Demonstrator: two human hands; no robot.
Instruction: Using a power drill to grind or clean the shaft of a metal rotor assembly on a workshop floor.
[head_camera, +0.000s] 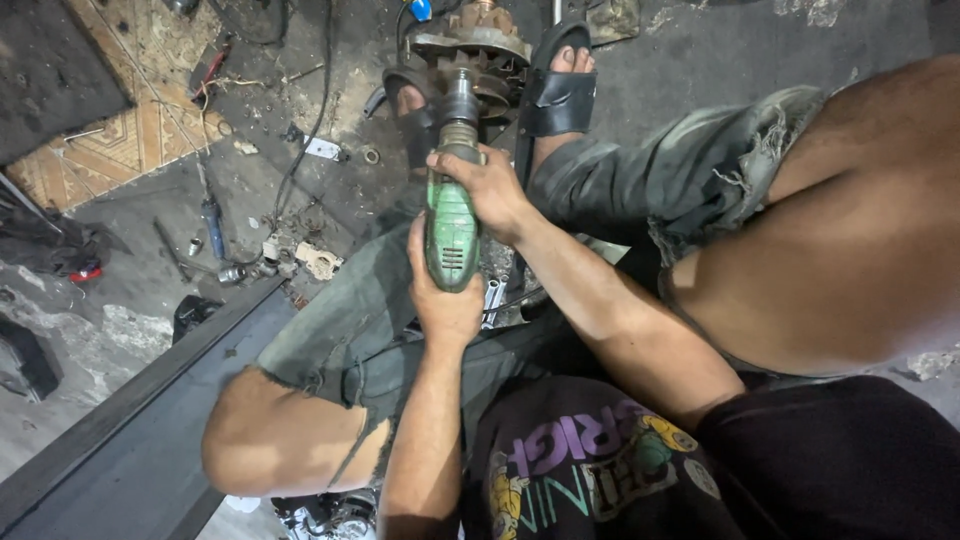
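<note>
Can't see much of the green drill (451, 225), both hands cover its grip: the left hand (441, 296) wraps the back end, the right hand (487, 185) hides the neck. Its tip disappears into the rusty metal part (478, 50), which is cut off by the top edge. One sandal (560, 95) shows; the other foot sits behind the drill. Floor bits (270, 262) are too small to identify.

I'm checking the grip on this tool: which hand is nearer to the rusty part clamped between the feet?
Right. The right hand grips the green power tool's front, just short of the rusty part; the left hand holds its rear end, farther back.
</note>
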